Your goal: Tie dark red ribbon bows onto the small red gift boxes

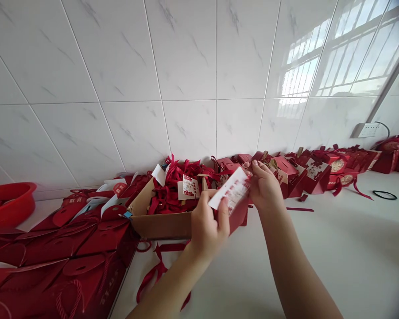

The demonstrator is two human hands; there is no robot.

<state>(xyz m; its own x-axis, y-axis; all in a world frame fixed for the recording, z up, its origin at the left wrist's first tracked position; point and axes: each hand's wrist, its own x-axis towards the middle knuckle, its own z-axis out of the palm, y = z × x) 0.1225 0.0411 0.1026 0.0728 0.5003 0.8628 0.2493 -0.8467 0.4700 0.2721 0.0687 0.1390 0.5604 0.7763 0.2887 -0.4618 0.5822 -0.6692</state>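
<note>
Both my hands hold one small red gift box with a white printed card (231, 191) on its upper face, raised above the white table. My left hand (208, 227) grips its lower left end, fingers curled round it. My right hand (263, 186) pinches its upper right corner. Just behind the hands stands an open cardboard box (159, 223) full of red ribbons and white printed tags (188, 188).
Flat red boxes (69, 261) are stacked at the left, with a red basin (7, 204) behind them. Assembled red gift boxes (314, 175) line the tiled wall at the right. A black loop (384, 195) and loose red ribbons (154, 272) lie on the table (345, 257).
</note>
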